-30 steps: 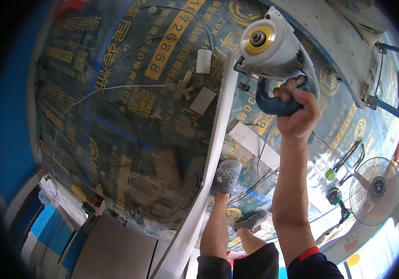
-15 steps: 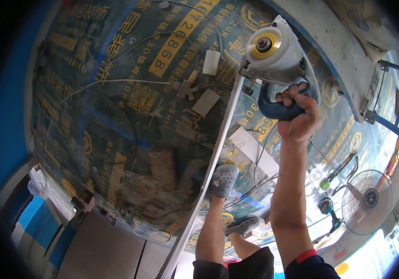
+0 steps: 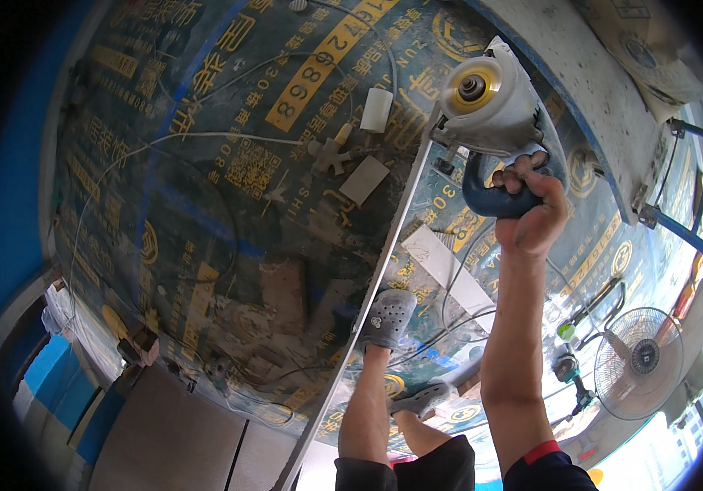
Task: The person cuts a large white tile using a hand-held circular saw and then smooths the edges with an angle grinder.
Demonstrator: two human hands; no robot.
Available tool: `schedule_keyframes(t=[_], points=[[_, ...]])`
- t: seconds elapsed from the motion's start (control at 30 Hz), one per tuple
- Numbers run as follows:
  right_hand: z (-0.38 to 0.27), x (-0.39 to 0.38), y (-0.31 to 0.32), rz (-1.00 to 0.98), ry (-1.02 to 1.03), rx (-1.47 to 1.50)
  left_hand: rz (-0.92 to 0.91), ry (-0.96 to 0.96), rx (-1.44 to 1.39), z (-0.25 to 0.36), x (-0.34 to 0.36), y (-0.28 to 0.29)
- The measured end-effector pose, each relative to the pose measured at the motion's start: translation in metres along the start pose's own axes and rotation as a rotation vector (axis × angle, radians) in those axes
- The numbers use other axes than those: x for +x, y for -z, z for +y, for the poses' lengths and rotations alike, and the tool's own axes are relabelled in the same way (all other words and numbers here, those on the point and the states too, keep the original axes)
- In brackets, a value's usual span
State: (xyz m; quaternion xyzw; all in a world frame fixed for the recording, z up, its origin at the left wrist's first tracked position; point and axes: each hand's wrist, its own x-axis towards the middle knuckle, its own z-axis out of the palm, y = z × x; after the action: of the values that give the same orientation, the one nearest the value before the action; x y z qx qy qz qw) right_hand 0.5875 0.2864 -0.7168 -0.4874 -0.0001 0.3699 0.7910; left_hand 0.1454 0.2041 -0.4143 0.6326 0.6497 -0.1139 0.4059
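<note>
My right hand (image 3: 531,192) is closed around the dark blue loop handle of a handheld circular saw (image 3: 495,102). The saw has a pale, dusty guard, and its round hub with a yellow ring faces up toward me. It is at the top end of a long, thin slab (image 3: 392,245), seen nearly edge-on, which runs down to the lower left between me and the floor on the left. Whether the blade touches the slab cannot be made out. My right forearm reaches straight up from the lower edge. My left hand is out of view.
Printed dark green sheeting (image 3: 204,188) covers the floor, with cables across it. A white tube (image 3: 376,110), a cut tile piece (image 3: 363,180) and a pale strip (image 3: 449,266) lie there. My grey clogs (image 3: 390,317) stand below. A fan (image 3: 642,360) and cordless tool (image 3: 572,376) are right.
The saw and my right hand appear slightly lower and farther right. The whole view has shifted a little too. My grip on the handle is the same.
</note>
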Motion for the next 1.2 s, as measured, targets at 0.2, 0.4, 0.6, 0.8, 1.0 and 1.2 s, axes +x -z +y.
schedule_keyframes(t=[0.2,0.4,0.6,0.8,1.0,1.2], points=[[-0.001,0.001,0.000,0.009,-0.007,0.002,0.042,-0.019,-0.036,0.007,0.006,-0.004],[-0.003,0.002,-0.005,0.043,-0.025,-0.022,0.107,-0.032,-0.069,0.005,0.000,-0.006],[-0.004,0.001,-0.004,0.071,-0.019,0.047,0.051,-0.069,-0.039,0.008,0.006,-0.005],[-0.004,-0.001,-0.006,0.112,-0.023,0.033,0.040,-0.067,-0.048,0.007,0.005,-0.005],[-0.007,-0.005,-0.011,0.088,-0.020,-0.086,0.079,-0.119,-0.057,0.006,0.003,-0.007],[-0.007,-0.005,-0.011,0.119,0.011,-0.116,0.044,-0.119,-0.002,0.009,0.007,-0.006]])
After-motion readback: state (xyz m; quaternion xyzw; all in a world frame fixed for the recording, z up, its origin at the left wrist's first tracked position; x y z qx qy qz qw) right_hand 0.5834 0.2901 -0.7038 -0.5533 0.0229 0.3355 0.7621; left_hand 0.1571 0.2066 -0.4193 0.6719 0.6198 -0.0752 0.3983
